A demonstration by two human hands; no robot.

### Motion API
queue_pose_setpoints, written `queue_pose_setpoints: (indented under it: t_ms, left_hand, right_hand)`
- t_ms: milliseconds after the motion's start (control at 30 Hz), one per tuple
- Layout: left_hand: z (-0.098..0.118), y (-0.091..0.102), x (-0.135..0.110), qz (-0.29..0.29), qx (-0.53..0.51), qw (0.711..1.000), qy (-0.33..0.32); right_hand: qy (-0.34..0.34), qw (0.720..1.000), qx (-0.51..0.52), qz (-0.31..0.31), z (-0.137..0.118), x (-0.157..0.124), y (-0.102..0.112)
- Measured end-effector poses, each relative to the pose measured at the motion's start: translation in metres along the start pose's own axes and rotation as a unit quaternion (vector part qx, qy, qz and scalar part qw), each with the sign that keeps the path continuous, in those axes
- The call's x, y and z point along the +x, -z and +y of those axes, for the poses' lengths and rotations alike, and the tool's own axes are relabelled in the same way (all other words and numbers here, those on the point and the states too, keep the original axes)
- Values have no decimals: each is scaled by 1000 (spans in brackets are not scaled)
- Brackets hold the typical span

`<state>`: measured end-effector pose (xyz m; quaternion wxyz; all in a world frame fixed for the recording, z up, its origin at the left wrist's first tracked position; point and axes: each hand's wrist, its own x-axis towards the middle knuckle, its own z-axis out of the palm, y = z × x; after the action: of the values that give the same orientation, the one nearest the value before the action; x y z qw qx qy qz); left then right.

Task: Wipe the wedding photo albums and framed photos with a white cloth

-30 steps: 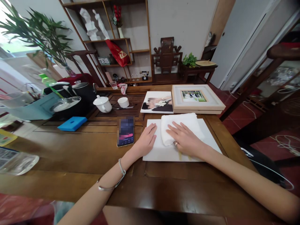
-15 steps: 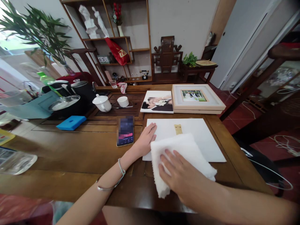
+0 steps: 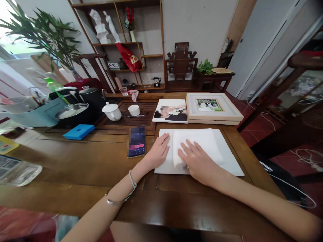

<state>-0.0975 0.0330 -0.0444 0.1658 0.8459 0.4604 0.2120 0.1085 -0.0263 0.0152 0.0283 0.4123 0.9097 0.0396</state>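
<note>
My right hand [image 3: 199,163] rests on a folded white towel [image 3: 209,139], fingers spread and slightly bent, pressing it from above. The towel lies on a thin white board [image 3: 229,161] on the wooden table. Whatever is under the towel is hidden. My left hand [image 3: 158,151] lies flat with fingers stretched out on the left edge of the board, beside the towel. A phone [image 3: 136,142] with a lit screen lies just left of that hand.
Beyond the board are a photo print [image 3: 171,111] and a pale framed picture [image 3: 213,107]. Farther left stand a white lidded cup [image 3: 111,111], a small white cup [image 3: 134,110], a blue block [image 3: 79,131] and a black pan [image 3: 72,114]. A dark chair [image 3: 275,134] stands right.
My right hand has pushed the towel forward, away from me, fully onto the board. It now covers the small tan figure seen before. My left hand stays on the board's edge.
</note>
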Motion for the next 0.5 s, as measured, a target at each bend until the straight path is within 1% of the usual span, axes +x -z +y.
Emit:
queue_pose_setpoints:
  t_ms: [100, 167, 200, 233, 300, 400, 500]
  left_hand:
    - [1, 2, 0, -9, -5, 1000, 5]
    - [1, 3, 0, -13, -7, 1000, 5]
    - [2, 3, 0, -14, -6, 1000, 3]
    - [2, 4, 0, -15, -6, 1000, 1]
    - [1, 3, 0, -15, -2, 1000, -5]
    - [0, 2, 0, -7, 3, 1000, -8]
    - [0, 1, 0, 0, 3, 1000, -6]
  right_hand:
    - [75, 996, 24, -43, -22, -22, 16]
    - [108, 992, 47, -50, -29, -30, 22]
    - [111, 991, 61, -44, -28, -31, 23]
    - [105, 991, 77, -35, -24, -29, 22]
    - [71, 992, 105, -9, -10, -20, 15]
    - [16, 992, 125, 29, 21, 3, 0]
    - [-18, 990, 135, 48, 47, 27, -11]
